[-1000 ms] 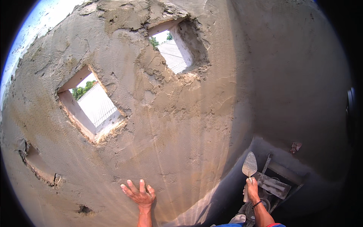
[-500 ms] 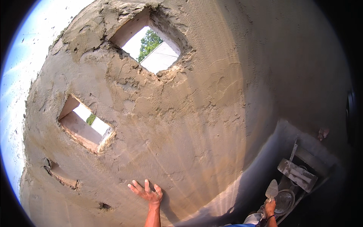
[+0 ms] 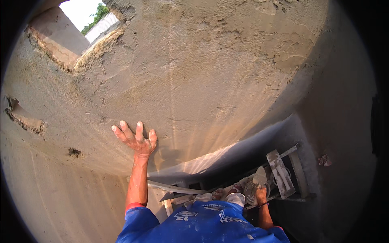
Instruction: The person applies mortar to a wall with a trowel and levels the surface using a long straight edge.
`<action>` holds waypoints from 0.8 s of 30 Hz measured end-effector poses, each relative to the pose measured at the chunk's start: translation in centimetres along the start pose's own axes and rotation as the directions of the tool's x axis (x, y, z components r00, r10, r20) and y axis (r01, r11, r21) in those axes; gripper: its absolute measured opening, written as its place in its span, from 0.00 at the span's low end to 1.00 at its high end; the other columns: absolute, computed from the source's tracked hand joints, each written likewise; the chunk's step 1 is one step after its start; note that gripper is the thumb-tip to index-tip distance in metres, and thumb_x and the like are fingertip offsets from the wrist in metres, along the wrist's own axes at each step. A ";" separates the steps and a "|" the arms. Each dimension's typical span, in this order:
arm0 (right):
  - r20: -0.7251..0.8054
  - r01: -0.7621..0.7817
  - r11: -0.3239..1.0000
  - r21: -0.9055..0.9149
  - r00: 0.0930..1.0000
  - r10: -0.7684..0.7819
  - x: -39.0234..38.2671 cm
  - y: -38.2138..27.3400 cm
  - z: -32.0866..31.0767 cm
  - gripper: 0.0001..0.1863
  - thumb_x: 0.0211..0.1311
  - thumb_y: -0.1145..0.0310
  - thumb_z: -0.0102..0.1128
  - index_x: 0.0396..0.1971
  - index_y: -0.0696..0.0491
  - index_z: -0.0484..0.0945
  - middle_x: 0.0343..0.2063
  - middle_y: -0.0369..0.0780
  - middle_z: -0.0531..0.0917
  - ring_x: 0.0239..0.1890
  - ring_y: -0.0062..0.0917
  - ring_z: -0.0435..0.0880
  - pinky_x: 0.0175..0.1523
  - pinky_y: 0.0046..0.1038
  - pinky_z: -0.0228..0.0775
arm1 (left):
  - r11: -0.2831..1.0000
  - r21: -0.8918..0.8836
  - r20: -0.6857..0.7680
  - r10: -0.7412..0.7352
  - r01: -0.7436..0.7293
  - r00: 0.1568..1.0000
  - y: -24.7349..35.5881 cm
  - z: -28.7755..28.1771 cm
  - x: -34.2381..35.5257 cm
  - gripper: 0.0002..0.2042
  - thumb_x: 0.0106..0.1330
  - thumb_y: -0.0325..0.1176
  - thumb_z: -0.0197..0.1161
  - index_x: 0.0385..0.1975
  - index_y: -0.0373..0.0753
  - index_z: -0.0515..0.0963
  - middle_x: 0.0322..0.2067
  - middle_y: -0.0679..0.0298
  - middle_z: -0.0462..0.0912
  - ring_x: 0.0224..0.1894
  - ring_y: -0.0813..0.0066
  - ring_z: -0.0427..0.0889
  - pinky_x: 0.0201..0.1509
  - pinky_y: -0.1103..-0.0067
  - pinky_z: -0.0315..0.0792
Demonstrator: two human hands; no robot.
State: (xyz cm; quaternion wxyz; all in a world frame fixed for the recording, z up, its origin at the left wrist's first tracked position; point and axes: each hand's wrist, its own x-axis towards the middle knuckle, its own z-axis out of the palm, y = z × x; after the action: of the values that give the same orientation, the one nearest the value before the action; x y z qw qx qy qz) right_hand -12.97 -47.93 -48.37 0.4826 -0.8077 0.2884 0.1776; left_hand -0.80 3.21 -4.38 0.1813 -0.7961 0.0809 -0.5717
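My left hand (image 3: pixel 137 139) rests against the rough plastered wall (image 3: pixel 194 97), its fingers spread and nothing in them. Low on the right, my right hand (image 3: pixel 261 195) is closed round the handle of a small trowel (image 3: pixel 259 175). The trowel's pale, mortar-smeared blade points up and away from me. Directly beside that hand and partly behind it is a round bucket (image 3: pixel 249 192), coated with mortar; what it contains is hard to make out. A wooden plastering float or similar mortar-caked board (image 3: pixel 280 173) lies just right of the bucket.
Plank scaffolding (image 3: pixel 300 172) stands below me, by the wall's foot. A square opening (image 3: pixel 60 30) pierces the wall at upper left, with a smaller recess (image 3: pixel 25 117) and a hole (image 3: pixel 75 152) beneath. A reddish lump (image 3: pixel 324 160) shows at right.
The view has tilted down, bringing my blue shirt, feet and the scaffolding into sight. My left hand stays spread on the wall; my right hand still holds the trowel, now over the bucket.
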 end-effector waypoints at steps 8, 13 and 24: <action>0.447 0.424 0.881 -0.210 0.843 -0.299 2.7 -0.3 -4.5 0.06 0.66 0.69 0.51 0.32 0.54 0.74 0.22 0.40 0.74 0.18 0.27 0.76 0.20 0.32 0.70 | 0.999 0.008 -0.039 -0.050 0.051 0.998 -0.3 0.2 -0.7 0.26 0.60 0.50 0.59 0.60 0.63 0.68 0.71 0.55 0.55 0.73 0.41 0.44 0.73 0.50 0.41; 0.526 0.302 0.941 -0.155 0.831 -0.180 4.7 -2.6 -6.3 0.06 0.62 0.69 0.53 0.34 0.54 0.76 0.20 0.39 0.74 0.15 0.26 0.75 0.18 0.32 0.70 | 0.993 0.022 -0.214 -0.106 0.113 0.971 -0.4 1.3 -0.4 0.24 0.64 0.41 0.52 0.62 0.56 0.68 0.65 0.54 0.67 0.68 0.42 0.61 0.70 0.55 0.53; 0.473 0.057 0.895 -0.442 0.863 0.179 0.6 -11.1 -4.3 0.15 0.65 0.58 0.55 0.40 0.54 0.71 0.19 0.39 0.75 0.13 0.25 0.75 0.16 0.28 0.68 | 0.972 -0.185 0.033 -0.144 0.148 0.989 0.0 -4.0 -3.3 0.30 0.54 0.37 0.64 0.60 0.53 0.67 0.67 0.55 0.64 0.70 0.43 0.57 0.72 0.52 0.45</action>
State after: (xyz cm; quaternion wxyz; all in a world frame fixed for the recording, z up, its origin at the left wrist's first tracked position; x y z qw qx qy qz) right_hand -5.40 -47.81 -39.20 0.3388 -0.8114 0.1310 0.4578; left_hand -5.63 3.60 -6.19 0.0639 -0.8189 0.0739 -0.5655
